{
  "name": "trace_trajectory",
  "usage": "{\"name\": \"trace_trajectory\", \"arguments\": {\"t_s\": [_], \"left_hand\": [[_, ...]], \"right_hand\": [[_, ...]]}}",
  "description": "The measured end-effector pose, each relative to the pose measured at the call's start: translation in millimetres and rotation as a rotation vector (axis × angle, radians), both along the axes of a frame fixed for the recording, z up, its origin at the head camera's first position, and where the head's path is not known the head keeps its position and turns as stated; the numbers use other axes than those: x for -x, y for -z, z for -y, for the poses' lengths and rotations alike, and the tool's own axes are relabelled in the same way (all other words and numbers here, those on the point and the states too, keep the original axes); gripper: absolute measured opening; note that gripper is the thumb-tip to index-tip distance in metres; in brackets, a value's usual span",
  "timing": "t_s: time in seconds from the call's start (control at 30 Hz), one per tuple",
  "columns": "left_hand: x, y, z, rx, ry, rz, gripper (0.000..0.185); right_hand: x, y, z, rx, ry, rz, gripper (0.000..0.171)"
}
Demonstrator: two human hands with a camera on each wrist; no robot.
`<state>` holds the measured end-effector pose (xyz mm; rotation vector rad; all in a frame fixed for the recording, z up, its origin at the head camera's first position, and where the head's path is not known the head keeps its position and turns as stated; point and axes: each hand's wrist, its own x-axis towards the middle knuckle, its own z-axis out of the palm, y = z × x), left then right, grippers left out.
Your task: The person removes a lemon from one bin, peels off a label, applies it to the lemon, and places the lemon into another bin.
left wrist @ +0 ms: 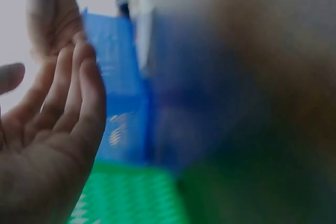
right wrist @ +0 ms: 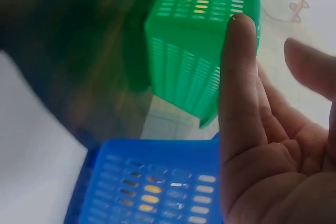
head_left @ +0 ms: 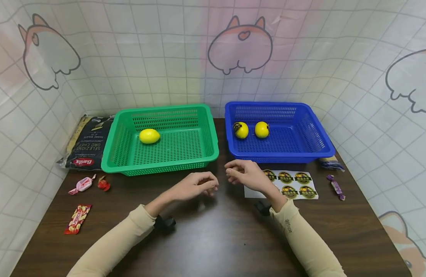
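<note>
My left hand hovers over the dark table in front of the green basket, fingers loosely curled and holding nothing. My right hand is close beside it, just in front of the blue basket, also relaxed and holding nothing. One plain yellow lemon lies in the green basket. Two lemons with dark stickers lie in the blue basket. A sheet of round stickers lies on the table under and right of my right wrist. The wrist views show bare relaxed palms.
A black Barilla pasta bag lies left of the green basket. Wrapped candies sit at the front left, and a purple candy at the right. A small packet lies by the blue basket's right corner. A tiled-pattern curtain encloses the table.
</note>
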<state>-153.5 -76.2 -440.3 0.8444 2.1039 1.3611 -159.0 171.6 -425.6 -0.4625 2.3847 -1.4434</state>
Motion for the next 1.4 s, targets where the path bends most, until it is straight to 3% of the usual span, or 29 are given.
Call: {"name": "trace_trajectory", "arguments": {"t_s": [0.1,0.2,0.37,0.43,0.53,0.73,0.87,0.97,1.07,1.27,1.4], "left_hand": [[3.2,-27.3,11.8,0.026,0.088,0.008,0.030],[10.2,-60.0,23.5,0.057,0.132,-0.015,0.028],[34.0,-108.9,48.1,0.110,0.103,-0.107,0.028],[48.8,-120.9,59.8,0.143,0.072,-0.132,0.030],[76.1,-129.7,79.0,0.199,-0.002,-0.162,0.036],[129.3,-124.5,118.5,0.269,-0.243,-0.197,0.045],[152.5,-114.5,140.1,0.337,-0.392,-0.232,0.052],[164.9,-103.6,150.9,0.405,-0.449,-0.253,0.054],[173.4,-90.3,156.0,0.513,-0.442,-0.253,0.057],[177.5,-67.1,158.1,0.799,-0.297,-0.184,0.062],[173.9,-55.8,160.2,0.872,-0.262,-0.115,0.064]], "right_hand": [[4.8,-4.7,7.6,0.043,0.049,-0.002,0.038],[10.6,-11.2,16.6,0.019,0.110,-0.031,0.045],[20.7,-19.5,32.0,-0.098,0.182,-0.097,0.060],[24.3,-20.7,37.6,-0.116,0.204,-0.115,0.063],[29.8,-20.3,45.5,-0.122,0.242,-0.149,0.062],[34.4,-14.1,56.1,-0.124,0.291,-0.171,0.048],[34.4,-10.7,58.4,-0.092,0.308,-0.187,0.041],[34.7,-10.0,58.7,-0.061,0.306,-0.207,0.041],[35.3,-9.6,58.4,-0.044,0.305,-0.199,0.042],[36.0,-9.6,56.6,-0.054,0.301,-0.179,0.041],[34.6,-10.2,56.1,-0.069,0.292,-0.168,0.041]]}}
